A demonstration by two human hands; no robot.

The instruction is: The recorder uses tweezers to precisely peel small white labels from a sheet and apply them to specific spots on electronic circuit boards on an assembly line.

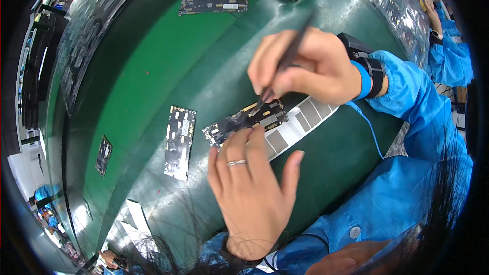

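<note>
A long black circuit board with gold-coloured contacts lies slanted in the middle of the green bench. My left hand, a ring on one finger, lies over its near edge with fingers stretched out and fingertips pressing on the board. Above the board, my right hand grips dark tweezers, somewhat blurred, their tip down at the board's surface. A white strip with grey square pads lies beside the board, partly covered by my left hand.
Another black board lies to the left, a smaller one farther left, and one at the back. Clear trays stand at the far left. A blue cord runs from my right wrist. Another person's arm shows at upper right.
</note>
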